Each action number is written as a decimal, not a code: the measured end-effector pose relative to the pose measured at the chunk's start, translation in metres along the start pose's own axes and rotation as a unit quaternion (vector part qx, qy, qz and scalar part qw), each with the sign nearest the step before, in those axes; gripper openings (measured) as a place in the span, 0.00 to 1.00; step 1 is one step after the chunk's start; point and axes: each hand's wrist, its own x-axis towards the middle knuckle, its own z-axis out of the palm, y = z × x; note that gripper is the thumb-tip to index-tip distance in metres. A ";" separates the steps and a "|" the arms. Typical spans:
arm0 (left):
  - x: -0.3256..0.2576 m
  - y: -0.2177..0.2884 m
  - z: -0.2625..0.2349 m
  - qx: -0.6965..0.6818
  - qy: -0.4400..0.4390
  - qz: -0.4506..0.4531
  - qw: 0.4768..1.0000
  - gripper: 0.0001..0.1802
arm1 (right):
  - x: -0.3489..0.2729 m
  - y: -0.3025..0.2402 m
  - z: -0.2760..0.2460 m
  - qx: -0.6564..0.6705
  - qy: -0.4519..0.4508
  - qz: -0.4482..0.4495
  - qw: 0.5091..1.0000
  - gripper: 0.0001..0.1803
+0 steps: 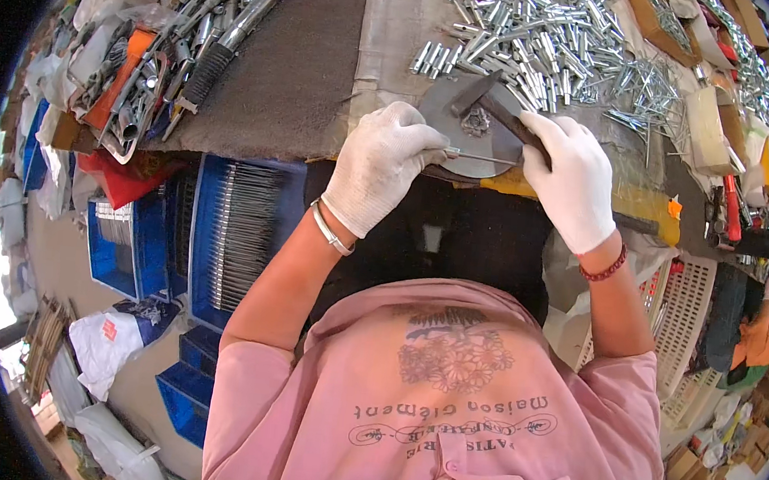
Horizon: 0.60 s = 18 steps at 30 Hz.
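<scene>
The left hand [382, 159], in a white knit glove, has its grip closed, thumb and fingers pinching the thicker end of a thin silver metal rod [488, 159]. The rod lies to the right of that grip, across the near part of the grey round metal plate [437, 109], its long axis running almost straight left to right. Its slim free end points at the right hand [577, 176], also white-gloved, just off the plate's right edge; whether those fingertips touch the rod I cannot tell. The left hand is therefore the nearer to the thick end, the right to the slim one.

The right hand's grip is wrapped around the dark handle of a hammer [505, 115], which slants up and leftward over the plate, so the dark head sits above the plate's far half, beyond the rod. Whether the head rests on the plate is unclear. A small heap of shiny metal bits [476, 123] lies near the plate's middle, between head and rod. Beyond the plate, loose silver metal cylinders [538, 48] spread over the counter [294, 68].
</scene>
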 end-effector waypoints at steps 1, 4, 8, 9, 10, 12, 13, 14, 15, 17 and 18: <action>0.001 -0.001 -0.002 0.007 0.001 0.011 1.000 0.07 | -0.005 -0.004 -0.004 0.055 0.031 0.007 0.998 0.22; 0.002 -0.005 -0.002 -0.018 -0.003 -0.016 1.000 0.07 | -0.019 -0.019 -0.017 0.154 0.000 0.049 0.987 0.25; 0.010 -0.009 -0.003 -0.001 -0.001 0.019 1.000 0.08 | -0.029 -0.022 -0.019 0.122 0.104 -0.047 0.986 0.26; 0.011 -0.010 -0.003 -0.009 -0.006 0.015 1.000 0.08 | -0.031 -0.018 -0.012 0.117 0.110 -0.079 0.984 0.27; 0.015 -0.011 -0.005 -0.015 -0.009 0.014 1.000 0.09 | -0.031 -0.018 -0.010 0.116 0.115 -0.081 0.983 0.27; 0.009 -0.010 -0.004 -0.011 -0.007 0.021 1.000 0.09 | -0.027 -0.018 -0.010 0.089 0.017 -0.049 0.995 0.26; 0.009 -0.005 -0.009 -0.009 -0.006 0.027 1.000 0.09 | -0.030 -0.019 -0.019 0.082 0.008 -0.043 0.996 0.26; 0.018 0.002 -0.021 0.020 -0.057 0.058 0.996 0.10 | -0.027 -0.017 -0.019 0.127 0.009 -0.026 0.991 0.27; 0.009 -0.008 -0.014 0.013 -0.034 0.072 0.997 0.10 | -0.021 -0.018 -0.014 0.168 0.014 -0.015 0.986 0.27; 0.001 -0.009 -0.002 -0.007 0.017 0.060 0.998 0.08 | -0.008 -0.012 -0.009 0.200 -0.004 0.012 0.980 0.26; 0.004 0.001 -0.008 0.003 -0.021 0.027 0.999 0.08 | -0.006 -0.008 -0.008 0.203 -0.038 0.035 0.978 0.24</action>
